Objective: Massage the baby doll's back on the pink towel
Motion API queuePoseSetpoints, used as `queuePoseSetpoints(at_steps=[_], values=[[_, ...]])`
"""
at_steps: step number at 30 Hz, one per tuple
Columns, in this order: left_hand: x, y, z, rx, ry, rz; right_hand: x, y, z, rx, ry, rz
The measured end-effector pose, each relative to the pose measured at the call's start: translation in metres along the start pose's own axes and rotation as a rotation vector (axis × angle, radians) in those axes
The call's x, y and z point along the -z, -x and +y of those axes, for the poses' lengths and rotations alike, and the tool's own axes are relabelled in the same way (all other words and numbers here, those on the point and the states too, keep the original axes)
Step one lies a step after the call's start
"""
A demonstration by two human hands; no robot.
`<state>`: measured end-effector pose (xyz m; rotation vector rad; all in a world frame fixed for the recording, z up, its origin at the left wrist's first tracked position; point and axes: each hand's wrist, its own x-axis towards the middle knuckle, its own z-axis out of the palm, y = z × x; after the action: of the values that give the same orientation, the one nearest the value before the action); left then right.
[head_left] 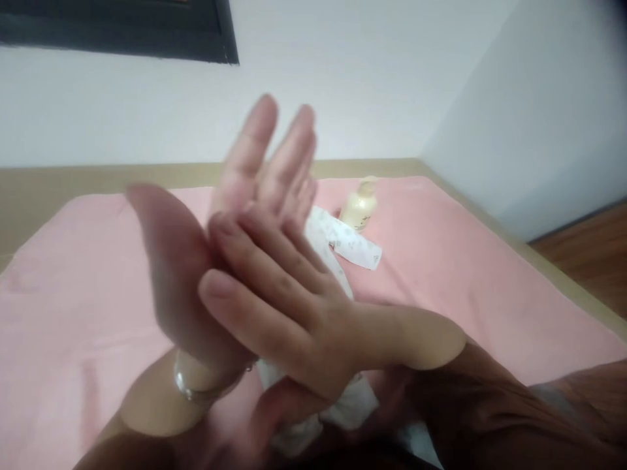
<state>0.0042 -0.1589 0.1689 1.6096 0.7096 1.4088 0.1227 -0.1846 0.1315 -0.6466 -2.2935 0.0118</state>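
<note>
- From my head view: my two hands are together, the left hand (176, 281) palm towards me, fingers stretched towards twelve o'clock, thumb towards eleven.
- My right hand (304, 313) comes in from four o'clock, its fingers laid flat across that palm.
- Dark marks on the pale bottle (359, 209) are too small to read.
- Counted: one bottle at one o'clock, one bracelet (189, 386) on my left wrist.
- White printed cloth (356, 247) lies behind my hands on a pink cover (470, 274).

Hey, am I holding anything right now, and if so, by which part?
No held object is visible: your right hand lies against your open left hand. Whether anything small sits between them cannot be told; that contact is hidden.
</note>
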Motion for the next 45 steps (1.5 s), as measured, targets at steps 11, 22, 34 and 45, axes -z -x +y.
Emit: queuePoseSetpoints(at_steps=[11, 22, 34, 45], values=[[0.032, -0.095, -0.155, 0.163, -0.429, 0.377, -0.025, -0.020, 0.088, -0.611, -0.002, -0.070], [0.026, -0.084, -0.202, 0.146, -0.925, 0.244, -0.094, -0.003, 0.167, -0.621, 0.117, -0.127], [0.035, -0.052, -0.215, 0.165, -0.853, 0.193, -0.092, 0.022, 0.175, -0.622, 0.111, -0.246], [0.045, -0.040, -0.218, 0.103, -0.789, 0.204, -0.081, 0.017, 0.177, -0.831, 0.190, -0.298]])
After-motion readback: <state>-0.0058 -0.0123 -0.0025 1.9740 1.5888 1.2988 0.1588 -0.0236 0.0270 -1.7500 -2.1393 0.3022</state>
